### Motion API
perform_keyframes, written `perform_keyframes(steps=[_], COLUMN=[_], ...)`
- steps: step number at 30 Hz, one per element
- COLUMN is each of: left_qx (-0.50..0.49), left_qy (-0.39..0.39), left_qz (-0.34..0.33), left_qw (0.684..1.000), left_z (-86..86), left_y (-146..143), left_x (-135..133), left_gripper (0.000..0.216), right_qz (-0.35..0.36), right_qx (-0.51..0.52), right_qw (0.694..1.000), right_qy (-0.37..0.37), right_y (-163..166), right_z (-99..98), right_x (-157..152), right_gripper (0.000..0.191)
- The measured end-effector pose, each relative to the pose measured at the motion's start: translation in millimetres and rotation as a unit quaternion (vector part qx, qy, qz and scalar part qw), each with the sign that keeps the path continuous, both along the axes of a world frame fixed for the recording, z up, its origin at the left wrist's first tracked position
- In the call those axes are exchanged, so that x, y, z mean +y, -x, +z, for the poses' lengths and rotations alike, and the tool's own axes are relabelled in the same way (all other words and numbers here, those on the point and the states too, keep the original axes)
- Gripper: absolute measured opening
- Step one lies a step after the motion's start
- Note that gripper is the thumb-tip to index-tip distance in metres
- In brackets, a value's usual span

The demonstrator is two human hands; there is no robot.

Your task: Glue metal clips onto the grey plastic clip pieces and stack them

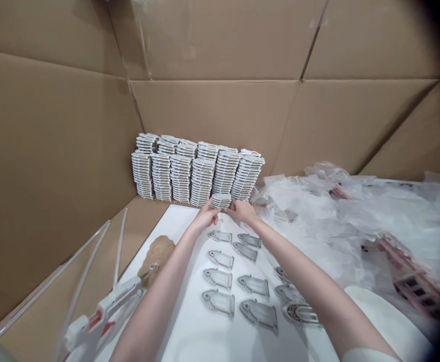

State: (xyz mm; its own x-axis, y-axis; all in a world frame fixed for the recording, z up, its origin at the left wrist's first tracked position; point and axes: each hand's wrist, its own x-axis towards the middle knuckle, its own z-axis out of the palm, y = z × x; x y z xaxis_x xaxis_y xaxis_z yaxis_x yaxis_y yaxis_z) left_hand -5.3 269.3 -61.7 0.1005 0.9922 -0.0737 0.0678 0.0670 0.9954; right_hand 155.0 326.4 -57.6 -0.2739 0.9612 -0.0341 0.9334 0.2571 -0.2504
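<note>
A short stack of small grey arched frames (221, 201) sits between my two hands, in front of the tall stacks. My left hand (206, 218) grips its left end, thumb up along the side. From the other side, the curled fingers of my right hand (243, 210) press on the right end; their tips are partly hidden. Nearer to me, several single arched frames lie flat in loose rows on the white surface, one of them a pale frame (218, 302). A frame with dark scroll pattern (302, 313) lies beside my right forearm.
Tall stacks of frames (181, 178) stand against the cardboard wall (212, 110). On the left are a white glue gun (109, 309), a brown blob-edged piece (159, 254) and clear glue sticks (120, 246). Crumpled plastic bags (318, 221) and a pink model building (412, 274) fill the right.
</note>
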Motion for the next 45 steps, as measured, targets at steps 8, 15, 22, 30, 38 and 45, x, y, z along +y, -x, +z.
perform_keyframes(steps=[8,15,22,30,38,45], left_qx=[0.025,0.043,0.092,0.145,0.162,0.156], left_qy=[-0.007,-0.045,-0.082,-0.080,-0.071,-0.077], left_qz=[0.028,0.016,-0.043,-0.104,-0.125,-0.128], left_qw=[0.999,0.998,0.991,0.981,0.976,0.976], left_z=[18.0,40.8,60.6,73.3,46.0,46.0], left_y=[-3,-18,-38,-55,-69,-65], left_x=[-8,-37,-78,-125,-140,-148], left_gripper=[0.076,0.081,0.085,0.082,0.079,0.077], right_qz=[0.038,0.059,-0.019,-0.092,-0.021,-0.108], right_qx=[0.010,0.056,0.008,-0.140,-0.160,-0.166], right_qw=[0.999,0.995,0.992,0.984,0.986,0.977], right_qy=[0.004,-0.064,-0.126,-0.059,-0.028,-0.083], right_y=[-43,-88,-179,-253,-241,-255], right_z=[41.2,104.9,141.5,101.3,52.7,30.8], right_x=[-35,-94,-199,-310,-360,-342], right_gripper=[0.033,0.037,0.030,0.028,0.021,0.018])
